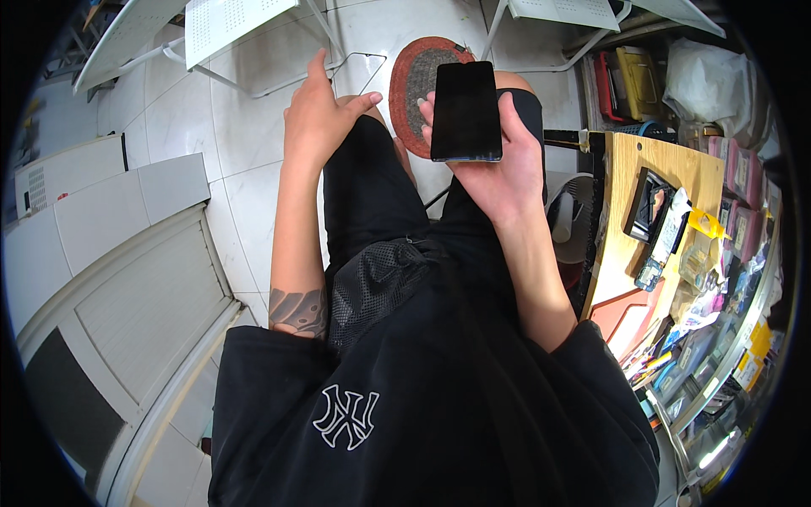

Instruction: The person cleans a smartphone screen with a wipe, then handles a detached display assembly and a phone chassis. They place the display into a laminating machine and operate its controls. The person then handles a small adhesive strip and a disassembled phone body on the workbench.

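Note:
A black smartphone [466, 111] with a dark screen lies face up in my right hand [513, 173]. My thumb presses along its right edge, and fingertips curl round its left edge. Above my left knee, my left hand [317, 118] is held with thumb and index finger spread and nothing in it; its other fingers are mostly hidden. A small gap of air separates the left hand from the phone.
To the right stands a wooden workbench [621, 194] bearing an opened black device [652, 205], small parts and tools. White perforated metal chairs [232, 29] stand ahead, with an oval red-and-grey mat [405, 84] on the tiled floor. A white door [152, 313] is at left.

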Demonstrator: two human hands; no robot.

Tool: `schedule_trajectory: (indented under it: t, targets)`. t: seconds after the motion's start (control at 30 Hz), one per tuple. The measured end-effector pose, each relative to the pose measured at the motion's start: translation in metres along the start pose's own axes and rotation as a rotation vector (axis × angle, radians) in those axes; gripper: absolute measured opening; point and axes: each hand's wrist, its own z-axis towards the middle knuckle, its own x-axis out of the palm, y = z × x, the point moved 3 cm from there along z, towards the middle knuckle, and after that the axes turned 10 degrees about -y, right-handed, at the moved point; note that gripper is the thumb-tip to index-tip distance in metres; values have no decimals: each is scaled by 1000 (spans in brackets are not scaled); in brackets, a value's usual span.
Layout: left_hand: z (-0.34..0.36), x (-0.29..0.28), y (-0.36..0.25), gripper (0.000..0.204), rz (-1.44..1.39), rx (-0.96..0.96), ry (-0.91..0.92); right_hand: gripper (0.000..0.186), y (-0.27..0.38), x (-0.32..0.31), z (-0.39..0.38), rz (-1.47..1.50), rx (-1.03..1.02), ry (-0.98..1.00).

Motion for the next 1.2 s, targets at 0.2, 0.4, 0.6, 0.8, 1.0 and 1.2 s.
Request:
schedule_trajectory:
  t: [0.2, 0.4, 0.6, 0.8, 1.0, 1.2]
  targets:
    - [-4, -4, -6, 112, -15, 16, -7, 66, 3, -7, 5, -57, -16, 62]
    - [-6, -10, -7, 113, -20, -3, -3, 60, 5, -14, 8, -178, -44, 35]
    - [-8, -21, 3, 114, -28, -46, -32, 57, 15, -30, 19, -474, -87, -91]
    - [-8, -24, 13, 115, -39, -87, -35, 57, 18, -43, 23, -493, -11, -47]
    - [-9, -22, 14, 116, -52, -77, -35, 66, 17, -41, 14, -730, -148, -43]
    - [-9, -21, 12, 116, -128, -79, -48, 82, 16, -37, 11, -946, -219, -12]
